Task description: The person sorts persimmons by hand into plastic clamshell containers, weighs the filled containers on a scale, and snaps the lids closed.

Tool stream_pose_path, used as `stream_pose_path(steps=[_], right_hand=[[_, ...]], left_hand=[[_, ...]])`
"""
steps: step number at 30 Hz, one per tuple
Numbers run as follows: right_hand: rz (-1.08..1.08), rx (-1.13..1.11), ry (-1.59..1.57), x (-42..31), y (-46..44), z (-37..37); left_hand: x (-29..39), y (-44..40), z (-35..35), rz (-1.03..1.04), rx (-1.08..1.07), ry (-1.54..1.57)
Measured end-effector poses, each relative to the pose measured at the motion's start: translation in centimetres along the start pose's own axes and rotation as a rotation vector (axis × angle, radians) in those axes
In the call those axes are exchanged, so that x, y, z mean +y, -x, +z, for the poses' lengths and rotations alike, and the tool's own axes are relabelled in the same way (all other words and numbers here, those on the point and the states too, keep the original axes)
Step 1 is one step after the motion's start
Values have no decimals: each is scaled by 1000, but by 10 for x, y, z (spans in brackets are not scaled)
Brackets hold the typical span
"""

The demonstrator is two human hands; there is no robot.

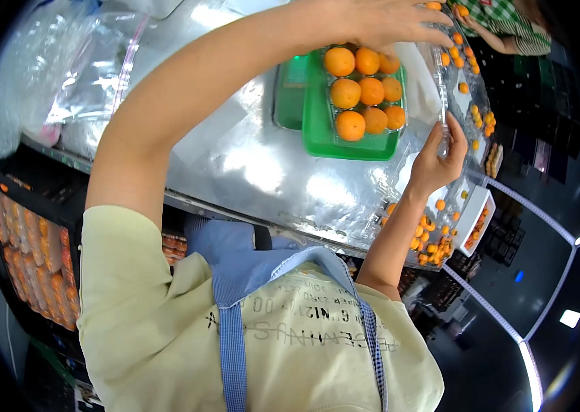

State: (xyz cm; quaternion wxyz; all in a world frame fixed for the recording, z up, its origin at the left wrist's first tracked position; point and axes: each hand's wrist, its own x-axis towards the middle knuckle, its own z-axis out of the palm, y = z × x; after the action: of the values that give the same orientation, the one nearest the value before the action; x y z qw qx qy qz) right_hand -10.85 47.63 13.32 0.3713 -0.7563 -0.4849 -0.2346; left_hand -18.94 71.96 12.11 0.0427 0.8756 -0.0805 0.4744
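Note:
Several oranges (371, 90) sit in rows in a clear plastic tray, which rests on a green tray (352, 152) on the metal worktop. My left hand (389, 22) reaches across above the far end of the oranges, fingers stretched out and apart over a clear plastic edge. Lower right, my right hand (441, 159) has thumb and fingers closed around the near end of that clear plastic edge (443, 103), which looks like a container lid. Whether my left fingertips press on the plastic I cannot tell.
Clear plastic bags (91, 75) lie at the left. Loose small oranges (431, 250) and a white box (474, 221) are at the right edge. Packed oranges fill a black rack (36, 254) below the worktop. Another person's hand (472, 24) is at the top right.

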Motion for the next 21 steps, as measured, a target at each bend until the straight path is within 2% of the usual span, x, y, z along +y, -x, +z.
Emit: stream_pose_path(steps=[2,3,6,9,12,14,16,21], right_hand=[[64,34,-49,9,-8,-3],[97,67,-88,13,-11,-4],[150,53,-40,18,-16,-11],[-125,246,173,1,-23,-14],[-274,321,-112,-1,5,-15],[-319,-139,-160,-5,12,-13],[-196,-270,-167,-16,17,14],[-150,-422,-39,-33,17,49]], left_hand=[[-5,-28,4,53,-43,71],[-9,-39,12,82,82,23],[-20,-63,30,120,-80,-38],[-22,-80,42,131,-139,-52],[-21,-92,45,127,-192,-37],[-20,-97,46,121,-184,-43],[-19,-100,48,106,-157,-58],[-18,-102,44,153,-135,3]])
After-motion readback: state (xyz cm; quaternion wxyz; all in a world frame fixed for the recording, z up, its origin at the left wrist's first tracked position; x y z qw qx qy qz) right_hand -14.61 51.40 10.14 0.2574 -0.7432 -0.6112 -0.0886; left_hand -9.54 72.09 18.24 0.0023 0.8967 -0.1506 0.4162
